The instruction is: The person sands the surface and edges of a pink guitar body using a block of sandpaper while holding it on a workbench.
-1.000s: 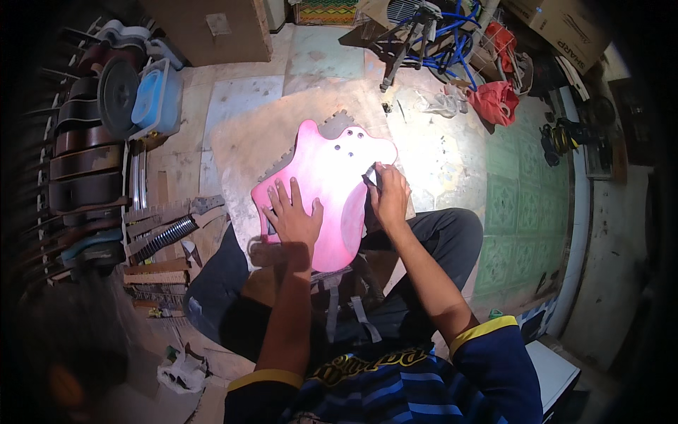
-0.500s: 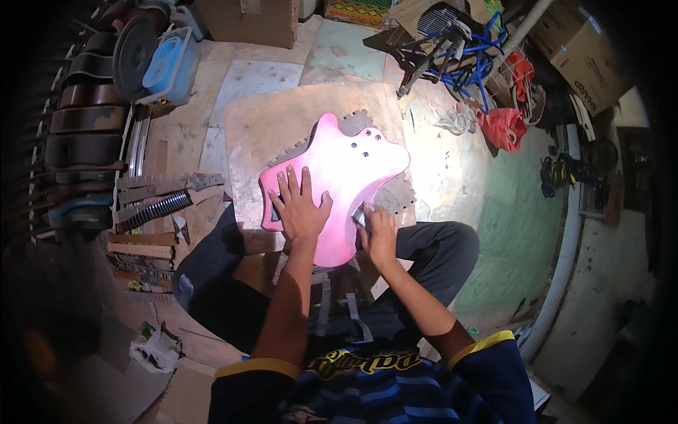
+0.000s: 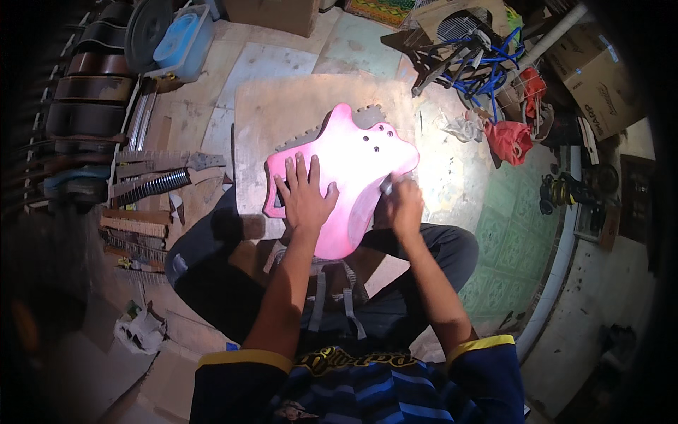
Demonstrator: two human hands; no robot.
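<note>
A pink guitar body [image 3: 337, 226] with several dark holes near its upper right lobe lies on a grey mat [image 3: 372, 112] over a board [image 3: 261, 106], above my folded legs. My left hand [image 3: 304, 194] rests on the body's left part, fingers spread and palm down. My right hand [image 3: 405, 208] is closed on a small grey object [image 3: 386, 186], against the curved right edge of the body; the object's exact shape is blurred and partly covered by my fingers.
Guitars [image 3: 88, 92] stand along the left, with necks [image 3: 169, 184] and a blue tub [image 3: 180, 39] nearby. Blue tubing [image 3: 498, 78], a red bag [image 3: 508, 141] and cardboard boxes [image 3: 600, 99] are at the back right. Green tiles [image 3: 508, 247] lie right of my knee.
My right hand moved down along the body's curved edge, then back up and rightward with the grey object. My left hand stays on the body. The camera view has shifted slightly.
</note>
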